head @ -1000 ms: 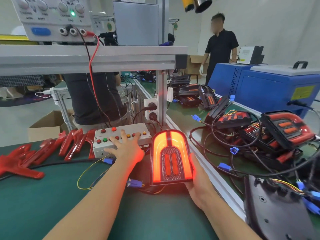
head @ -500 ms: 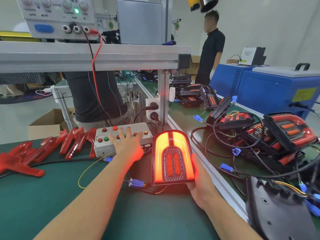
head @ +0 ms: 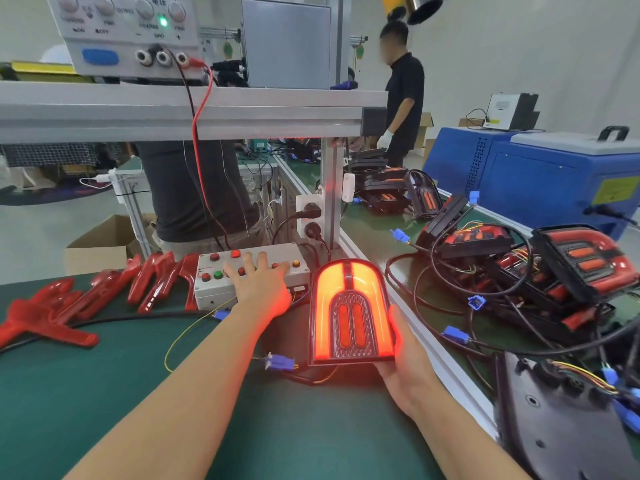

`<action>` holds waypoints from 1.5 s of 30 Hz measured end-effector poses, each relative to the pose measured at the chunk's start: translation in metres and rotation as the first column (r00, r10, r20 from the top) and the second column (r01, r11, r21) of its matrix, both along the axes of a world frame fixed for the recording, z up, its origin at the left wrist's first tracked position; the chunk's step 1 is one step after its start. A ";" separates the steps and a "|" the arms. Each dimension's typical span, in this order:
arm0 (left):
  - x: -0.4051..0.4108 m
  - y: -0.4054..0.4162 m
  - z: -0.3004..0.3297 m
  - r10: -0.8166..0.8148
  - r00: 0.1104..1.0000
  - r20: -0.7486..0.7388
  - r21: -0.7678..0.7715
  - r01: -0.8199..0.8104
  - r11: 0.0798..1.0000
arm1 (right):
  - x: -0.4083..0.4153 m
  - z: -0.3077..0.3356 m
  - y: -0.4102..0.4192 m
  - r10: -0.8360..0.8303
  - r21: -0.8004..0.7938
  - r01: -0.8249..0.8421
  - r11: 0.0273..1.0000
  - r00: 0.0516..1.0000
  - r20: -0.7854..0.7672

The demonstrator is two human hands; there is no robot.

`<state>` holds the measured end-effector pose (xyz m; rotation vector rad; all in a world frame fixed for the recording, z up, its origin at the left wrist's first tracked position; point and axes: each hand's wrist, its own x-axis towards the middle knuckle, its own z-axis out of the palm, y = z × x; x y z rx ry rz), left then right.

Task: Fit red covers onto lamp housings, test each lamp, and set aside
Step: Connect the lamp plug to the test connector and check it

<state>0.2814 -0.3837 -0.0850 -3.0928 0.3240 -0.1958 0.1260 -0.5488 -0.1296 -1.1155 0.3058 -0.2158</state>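
Observation:
An arch-shaped lamp stands tilted up on the green bench and glows bright red-orange. My right hand holds it from its right side and underneath, fingers hidden behind the housing. My left hand lies with straight fingers spread on the grey button box, pressing its red and green buttons. A blue connector joins the lamp's cable to the box's wiring. Several loose red covers lie in a row at the left.
A heap of finished lamps with black cables fills the conveyor at the right. A dark housing lies face down at the lower right. A power supply sits on the aluminium shelf overhead. A person stands beyond, by a blue machine.
My left hand has slid a little further onto the button box. The lamp stays lit in my right hand. The person at the back has turned and shifted.

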 end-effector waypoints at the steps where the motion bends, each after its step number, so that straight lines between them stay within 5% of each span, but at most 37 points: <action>1: 0.000 0.000 0.000 0.001 1.000 -0.001 -0.003 -0.001 1.000 | 0.000 0.000 0.000 0.001 -0.001 -0.001 1.000 1.000 -0.002; 27: 0.000 0.016 0.006 -0.078 0.993 -0.085 0.013 0.079 0.997 | -0.002 0.023 0.003 -0.040 -0.086 0.023 0.996 0.977 -0.210; 33: -0.033 0.045 0.018 -0.282 0.959 0.020 -0.321 0.273 0.907 | -0.004 0.033 -0.005 -0.083 -0.073 0.062 0.995 0.941 -0.328; 38: -0.079 0.080 0.013 -0.627 0.770 -0.116 -0.493 0.503 0.710 | -0.002 0.038 -0.007 -0.081 -0.181 0.017 0.983 0.933 -0.350; 42: -0.092 0.083 -0.008 -0.602 0.791 -0.108 -0.339 0.540 0.771 | -0.001 0.042 -0.011 -0.201 -0.644 -0.015 0.765 0.945 -0.260; 45: -0.094 0.083 -0.017 -0.562 0.827 -0.011 -0.361 0.521 0.773 | 0.001 0.048 -0.016 -0.220 -0.817 -0.108 0.566 0.936 -0.276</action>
